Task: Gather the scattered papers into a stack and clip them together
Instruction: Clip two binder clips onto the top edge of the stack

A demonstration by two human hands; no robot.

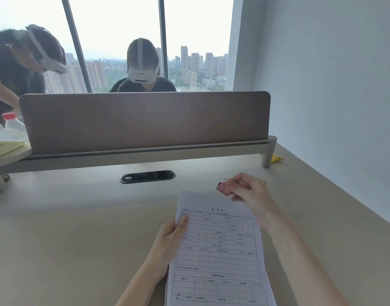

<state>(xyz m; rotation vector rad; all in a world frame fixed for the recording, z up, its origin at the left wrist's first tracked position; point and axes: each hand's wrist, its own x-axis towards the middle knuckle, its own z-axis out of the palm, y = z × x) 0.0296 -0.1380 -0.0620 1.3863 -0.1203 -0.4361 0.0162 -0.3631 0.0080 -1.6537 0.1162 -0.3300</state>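
A stack of printed forms (220, 257) is lifted above the beige desk (79, 228), low and right of centre. My left hand (170, 241) grips the stack's left edge, thumb on the top sheet. My right hand (249, 191) hovers just beyond the stack's top right corner and pinches a pink binder clip (222, 188) by its wire handles. The clip hangs just above the paper's top edge, not touching it as far as I can tell.
A brown divider screen (145, 122) runs across the back of the desk, with a black cable grommet (147, 176) in front of it. Two persons with white headsets sit beyond. A red-capped bottle (12, 127) stands far left, a yellow scrap (276, 158) far right.
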